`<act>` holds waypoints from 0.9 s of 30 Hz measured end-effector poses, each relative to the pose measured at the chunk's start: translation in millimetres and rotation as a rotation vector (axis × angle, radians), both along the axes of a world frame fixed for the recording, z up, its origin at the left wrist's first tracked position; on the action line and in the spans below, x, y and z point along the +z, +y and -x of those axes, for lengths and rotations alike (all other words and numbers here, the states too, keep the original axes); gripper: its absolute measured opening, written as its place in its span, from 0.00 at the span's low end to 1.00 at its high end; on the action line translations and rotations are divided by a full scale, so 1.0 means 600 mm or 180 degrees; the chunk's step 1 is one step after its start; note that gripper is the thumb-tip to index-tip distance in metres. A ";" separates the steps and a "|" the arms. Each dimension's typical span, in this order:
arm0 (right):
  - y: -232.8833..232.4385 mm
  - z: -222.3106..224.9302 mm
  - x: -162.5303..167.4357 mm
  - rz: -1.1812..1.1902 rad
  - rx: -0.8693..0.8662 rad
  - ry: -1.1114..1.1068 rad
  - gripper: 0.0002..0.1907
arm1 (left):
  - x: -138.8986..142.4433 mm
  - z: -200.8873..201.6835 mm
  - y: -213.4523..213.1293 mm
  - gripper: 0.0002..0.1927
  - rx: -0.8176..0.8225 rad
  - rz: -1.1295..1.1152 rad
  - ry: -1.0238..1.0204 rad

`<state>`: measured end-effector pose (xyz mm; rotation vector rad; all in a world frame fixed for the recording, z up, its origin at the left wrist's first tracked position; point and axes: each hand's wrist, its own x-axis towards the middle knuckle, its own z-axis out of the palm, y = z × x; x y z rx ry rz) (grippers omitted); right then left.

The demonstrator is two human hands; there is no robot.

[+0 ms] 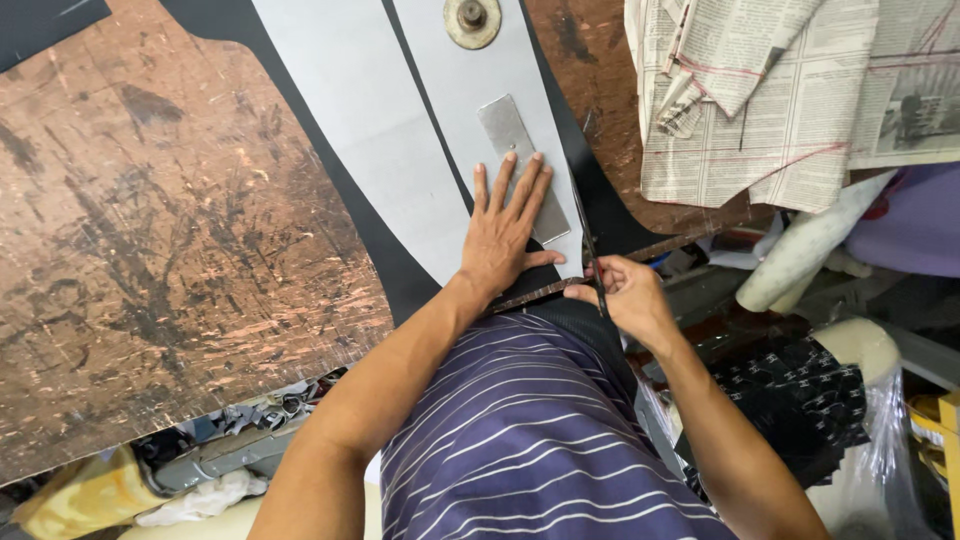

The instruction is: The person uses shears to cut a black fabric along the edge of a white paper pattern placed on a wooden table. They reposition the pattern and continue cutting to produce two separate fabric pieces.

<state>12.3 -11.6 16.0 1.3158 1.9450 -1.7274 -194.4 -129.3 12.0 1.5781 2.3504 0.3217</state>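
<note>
My left hand (505,230) lies flat, fingers spread, on a grey pattern piece (520,80) that rests on black material (600,215) on a scratched wooden table (170,230). Under its fingers sits a small rectangular metal plate (503,128). My right hand (625,295) is closed on a thin dark cutting tool (590,250) whose tip runs along the pattern's right edge, at the table's near edge. A second grey pattern piece (370,130) lies to the left.
A round metal weight (472,20) sits on the pattern at the top. Folded newspapers (780,90) lie at the table's far right. Rolled fabric, black printed cloth (800,395) and plastic bags crowd the floor on the right; scraps lie below the table on the left.
</note>
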 end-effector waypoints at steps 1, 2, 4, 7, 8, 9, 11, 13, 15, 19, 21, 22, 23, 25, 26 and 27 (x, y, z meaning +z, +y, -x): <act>0.002 0.004 0.003 0.0127 -0.0085 0.0072 0.18 | 0.001 0.000 -0.001 0.68 0.0009 0.0053 -0.0029; 0.003 0.008 0.005 0.0250 -0.0165 0.0151 0.19 | 0.001 0.000 0.000 0.68 0.0022 0.0100 -0.0050; 0.003 0.010 0.009 0.0184 -0.0162 0.0319 0.19 | 0.002 0.001 0.001 0.69 0.0031 0.0130 -0.0050; 0.004 0.011 0.012 0.0051 -0.0044 0.0232 0.18 | 0.004 0.001 0.001 0.69 0.0009 0.0174 -0.0060; 0.005 0.012 0.012 -0.0009 0.0020 0.0167 0.17 | 0.004 0.002 0.003 0.69 -0.0001 0.0229 -0.0069; 0.007 0.015 0.012 -0.0103 0.0078 0.0113 0.18 | 0.004 0.003 0.004 0.70 -0.0005 0.0282 -0.0068; 0.012 0.024 0.010 -0.0278 0.0202 0.0010 0.19 | 0.004 0.004 0.004 0.69 0.0001 0.0249 -0.0018; 0.019 0.036 0.007 -0.0303 0.0273 0.0079 0.19 | 0.005 0.003 0.002 0.69 -0.0012 0.0226 -0.0006; 0.021 0.043 0.006 -0.0212 0.0219 0.0139 0.19 | 0.005 0.005 0.001 0.69 -0.0016 0.0209 0.0016; 0.024 0.048 0.006 -0.0157 0.0113 0.0194 0.19 | 0.004 0.009 0.001 0.69 0.0016 0.0153 -0.0076; 0.025 0.047 0.007 -0.0132 0.0118 0.0180 0.18 | 0.005 0.007 -0.001 0.69 0.0032 0.0098 -0.0067; 0.026 0.047 0.007 -0.0071 0.0101 0.0218 0.18 | 0.005 0.007 -0.002 0.69 0.0029 0.0104 -0.0099; 0.027 0.049 0.006 -0.0017 0.0088 0.0270 0.18 | 0.006 0.007 -0.002 0.69 0.0030 0.0102 -0.0118; 0.030 0.056 0.003 0.0084 0.0036 0.0449 0.18 | 0.008 0.009 -0.002 0.69 0.0041 0.0103 -0.0110; 0.031 0.061 0.002 0.0146 0.0005 0.0535 0.19 | 0.011 0.010 -0.003 0.68 0.0035 0.0105 -0.0093; 0.032 0.067 0.001 0.0059 0.0041 0.0447 0.18 | 0.013 0.012 -0.001 0.68 0.0020 0.0094 -0.0069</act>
